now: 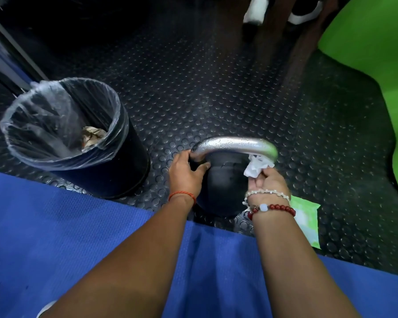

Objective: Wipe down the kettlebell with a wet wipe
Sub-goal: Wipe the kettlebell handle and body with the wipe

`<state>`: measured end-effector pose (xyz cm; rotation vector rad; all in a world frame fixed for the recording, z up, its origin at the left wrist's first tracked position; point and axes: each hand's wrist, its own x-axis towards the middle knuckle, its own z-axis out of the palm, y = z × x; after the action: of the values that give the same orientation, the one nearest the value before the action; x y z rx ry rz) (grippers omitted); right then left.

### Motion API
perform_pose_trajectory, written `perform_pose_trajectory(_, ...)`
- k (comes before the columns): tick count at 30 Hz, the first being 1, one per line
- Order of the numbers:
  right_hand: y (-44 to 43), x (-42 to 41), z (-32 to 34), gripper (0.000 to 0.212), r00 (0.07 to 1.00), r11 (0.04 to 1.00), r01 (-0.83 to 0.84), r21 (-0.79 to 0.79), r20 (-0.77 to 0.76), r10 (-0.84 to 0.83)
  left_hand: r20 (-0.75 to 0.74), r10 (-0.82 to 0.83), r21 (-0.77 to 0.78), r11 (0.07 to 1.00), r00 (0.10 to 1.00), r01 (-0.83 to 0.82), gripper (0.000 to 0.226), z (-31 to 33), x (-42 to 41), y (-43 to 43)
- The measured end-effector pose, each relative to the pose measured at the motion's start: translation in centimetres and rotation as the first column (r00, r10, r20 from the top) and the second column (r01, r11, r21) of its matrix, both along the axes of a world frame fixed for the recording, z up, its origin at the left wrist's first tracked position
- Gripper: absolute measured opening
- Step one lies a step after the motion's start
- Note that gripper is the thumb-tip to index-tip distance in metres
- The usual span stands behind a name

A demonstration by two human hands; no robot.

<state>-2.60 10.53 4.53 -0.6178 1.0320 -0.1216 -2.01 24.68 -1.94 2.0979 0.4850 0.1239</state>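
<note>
1 kbell (225, 182), 1 wipe (255, 168), 1 bin (124, 177)

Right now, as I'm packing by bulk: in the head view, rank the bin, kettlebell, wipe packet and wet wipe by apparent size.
1. bin
2. kettlebell
3. wipe packet, partly hidden, so less sure
4. wet wipe, crumpled in the right hand

One head-worn camera – aimed forward and steeply down at the floor (193, 88), close in – kettlebell (223, 180) lower centre.
</note>
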Motion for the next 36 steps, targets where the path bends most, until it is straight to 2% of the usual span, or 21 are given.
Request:
perform_pose_trajectory(3, 0.1, 0.2, 0.2, 0.013, 0.997, 0.993, 0.042, 0.109, 0.067, -0.05, -0.003, -0.005, 0.0, 1.0, 1.0, 0.005, 0.024, 0.2, 0.0, -0.1)
perform_pose_trajectory(11, 0.5, 0.3, 0.5, 0.012, 0.969, 0.928, 0.156, 0.339, 0.132, -0.211, -0.004, -0.009, 0.019, 1.0, 1.0, 0.009, 0.023, 0.3, 0.1, -0.1)
perform_pose_trajectory(18, 0.7, 0.5, 0.3, 0.022, 0.962, 0.925, 0.138, 0.354, 0.176, -0.211, -0.014, -0.021, 0.034, 0.999, 1.0, 0.021, 0.024, 0.4, 0.1, 0.0)
perform_pose_trajectory(20, 0.5, 0.2, 0.3, 0.039, 0.971, 0.958, 0.07, 0.278, 0.202, -0.13, -0.016, -0.021, 0.034, 0.999, 1.0, 0.022, 0.025, 0.4, 0.1, 0.0)
perform_pose_trajectory(21, 0.1, 0.2, 0.2, 0.041, 0.981, 0.972, 0.052, 0.231, 0.171, -0.093, -0.017, -0.021, 0.035, 0.999, 1.0, 0.022, 0.025, 0.4, 0.0, 0.0)
perform_pose_trajectory(22, -0.2, 0.2, 0.4, 0.033, 0.993, 0.988, 0.035, 0.149, 0.11, -0.052, -0.015, -0.021, 0.036, 0.999, 1.0, 0.022, 0.025, 0.4, 0.0, 0.0)
perform_pose_trajectory(24, -0.7, 0.5, 0.5, 0.012, 0.994, 0.988, -0.075, -0.134, -0.088, 0.064, -0.009, -0.021, 0.034, 0.999, 1.0, 0.022, 0.025, 0.4, 0.0, 0.0)
perform_pose_trajectory(25, -0.8, 0.6, 0.3, 0.008, 0.985, 0.949, -0.113, -0.293, -0.159, 0.068, -0.009, -0.02, 0.032, 0.999, 1.0, 0.021, 0.025, 0.4, 0.1, 0.0)
perform_pose_trajectory(27, -0.7, 0.4, 0.0, 0.016, 0.988, 0.828, -0.042, -0.559, -0.145, -0.047, -0.014, -0.022, 0.03, 0.999, 1.0, 0.022, 0.025, 0.3, 0.0, 0.0)
perform_pose_trajectory(29, -0.4, -0.2, -0.2, 0.021, 0.987, 0.651, -0.088, -0.754, -0.155, -0.046, -0.017, -0.025, 0.029, 0.999, 1.0, 0.026, 0.025, 0.3, 0.0, 0.0)
perform_pose_trajectory(32, -0.7, -0.7, -1.0, 0.014, 0.969, 0.439, -0.227, -0.869, -0.246, 0.015, -0.014, -0.026, 0.023, 0.999, 1.0, 0.027, 0.025, 0.2, 0.1, 0.0)
perform_pose_trajectory(36, -2.0, -0.2, -1.6, 0.012, 0.986, 0.312, -0.169, -0.935, -0.158, 0.061, 0.017, -0.036, 0.022, 0.999, 0.999, 0.036, 0.024, 0.2, 0.1, 0.1)
